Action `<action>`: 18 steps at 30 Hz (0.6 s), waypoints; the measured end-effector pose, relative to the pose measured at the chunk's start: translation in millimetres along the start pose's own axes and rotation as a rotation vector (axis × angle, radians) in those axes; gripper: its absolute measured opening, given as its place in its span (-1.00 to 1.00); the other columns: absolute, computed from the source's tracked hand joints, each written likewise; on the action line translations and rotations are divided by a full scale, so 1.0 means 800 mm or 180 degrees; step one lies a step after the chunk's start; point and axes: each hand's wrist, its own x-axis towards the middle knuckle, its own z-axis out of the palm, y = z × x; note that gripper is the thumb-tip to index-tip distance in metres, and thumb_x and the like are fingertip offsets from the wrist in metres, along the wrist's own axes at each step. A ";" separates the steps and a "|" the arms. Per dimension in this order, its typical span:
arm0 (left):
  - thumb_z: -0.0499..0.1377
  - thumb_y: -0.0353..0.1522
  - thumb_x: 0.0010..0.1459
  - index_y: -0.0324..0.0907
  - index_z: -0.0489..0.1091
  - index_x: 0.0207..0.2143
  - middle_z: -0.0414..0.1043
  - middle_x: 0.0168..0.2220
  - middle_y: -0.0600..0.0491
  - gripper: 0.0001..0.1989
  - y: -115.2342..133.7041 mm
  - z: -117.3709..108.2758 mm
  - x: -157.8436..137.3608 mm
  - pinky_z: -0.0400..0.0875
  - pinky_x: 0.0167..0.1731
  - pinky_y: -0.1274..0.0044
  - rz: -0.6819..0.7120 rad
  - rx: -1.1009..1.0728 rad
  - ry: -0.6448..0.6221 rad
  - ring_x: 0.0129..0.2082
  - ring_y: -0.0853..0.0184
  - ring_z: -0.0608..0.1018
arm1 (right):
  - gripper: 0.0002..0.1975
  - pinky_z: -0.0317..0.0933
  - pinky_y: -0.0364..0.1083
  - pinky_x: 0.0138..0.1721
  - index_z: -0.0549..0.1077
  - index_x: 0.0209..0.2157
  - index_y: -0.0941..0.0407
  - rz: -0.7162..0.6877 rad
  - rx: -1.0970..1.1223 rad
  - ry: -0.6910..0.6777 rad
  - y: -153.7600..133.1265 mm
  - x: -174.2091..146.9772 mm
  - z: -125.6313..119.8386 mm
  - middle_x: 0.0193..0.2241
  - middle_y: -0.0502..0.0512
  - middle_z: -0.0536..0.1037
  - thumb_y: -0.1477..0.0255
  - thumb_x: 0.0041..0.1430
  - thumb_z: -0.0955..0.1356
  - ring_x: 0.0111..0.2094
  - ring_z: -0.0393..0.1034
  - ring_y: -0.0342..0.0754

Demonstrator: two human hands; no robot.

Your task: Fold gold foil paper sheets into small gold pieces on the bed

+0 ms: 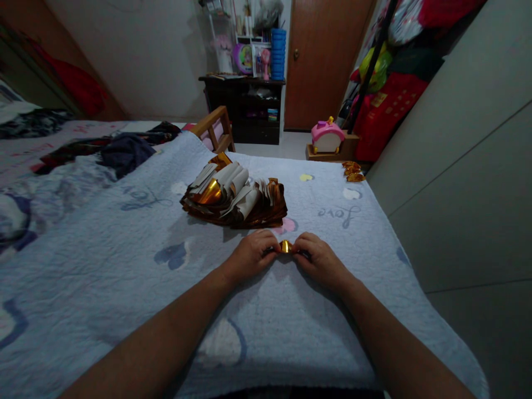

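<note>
Between my two hands is a small piece of shiny gold foil paper (286, 246), bulging in the middle and narrow at the ends. My left hand (254, 254) pinches its left end, and my right hand (318, 256) pinches the right end. Fingertips cover both ends. Just beyond my left hand lies a loose stack of gold foil paper (245, 202) with pale undersides, some sheets curled up. Several folded gold foil pieces (353, 172) sit together at the far right corner of the bed.
A light blue quilt (291, 327) with hearts and lettering covers the bed. Dark clothes (127, 152) lie at the left. Beyond the far edge stand a wooden chair (218, 130), a dark cabinet (245, 105) and a pink toy (327, 137). A pale wardrobe (465, 166) borders the right side.
</note>
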 end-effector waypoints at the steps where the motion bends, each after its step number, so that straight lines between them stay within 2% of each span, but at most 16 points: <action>1: 0.20 -0.54 0.15 -0.19 0.47 -0.34 0.47 -0.31 0.03 -0.90 0.000 0.000 0.000 0.36 -0.19 0.49 0.0006 0.0017 -0.0009 -0.24 0.29 0.49 | -0.81 0.26 -0.05 -0.15 0.45 -0.32 0.10 0.0011 -0.0013 -0.0014 -0.001 0.000 0.000 -0.30 0.07 0.45 0.68 0.15 0.32 -0.23 0.36 -0.05; 9: 0.22 -0.57 0.11 -0.20 0.48 -0.31 0.45 -0.35 0.03 -0.86 -0.005 0.005 -0.001 0.32 -0.27 0.51 0.0088 0.0207 -0.0124 -0.29 0.29 0.46 | -0.79 0.25 -0.05 -0.14 0.45 -0.33 0.10 0.0025 -0.0143 -0.0198 -0.005 0.000 -0.002 -0.30 0.06 0.43 0.70 0.10 0.35 -0.20 0.34 -0.03; 18: 0.20 -0.54 0.08 -0.20 0.47 -0.27 0.47 -0.35 0.03 -0.84 0.001 0.002 -0.001 0.30 -0.28 0.50 0.0087 0.0137 -0.0229 -0.32 0.30 0.45 | -0.72 0.25 -0.03 -0.11 0.46 -0.26 0.09 -0.0025 -0.0155 -0.0191 -0.002 -0.001 0.000 -0.28 0.07 0.43 0.74 0.08 0.31 -0.18 0.33 -0.02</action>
